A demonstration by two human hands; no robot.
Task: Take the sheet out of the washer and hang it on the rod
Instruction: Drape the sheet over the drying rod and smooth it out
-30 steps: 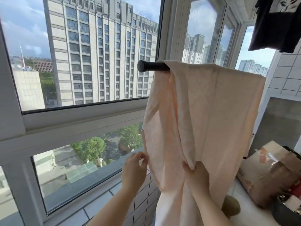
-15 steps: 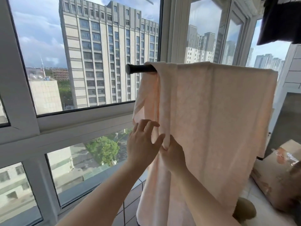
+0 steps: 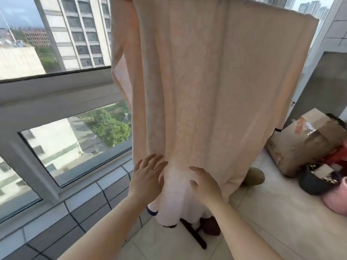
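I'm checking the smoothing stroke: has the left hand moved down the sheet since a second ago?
Yes. The left hand lies flat low on the sheet, near its bottom hem; half a second ago it was higher up, nearer the rod.

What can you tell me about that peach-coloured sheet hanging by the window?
The sheet is pale peach, soft-looking cloth with faint vertical creases. It hangs draped from the top of the view down nearly to the tiled floor, in front of the window. The left hand and right hand lie with spread fingers on its lower part.
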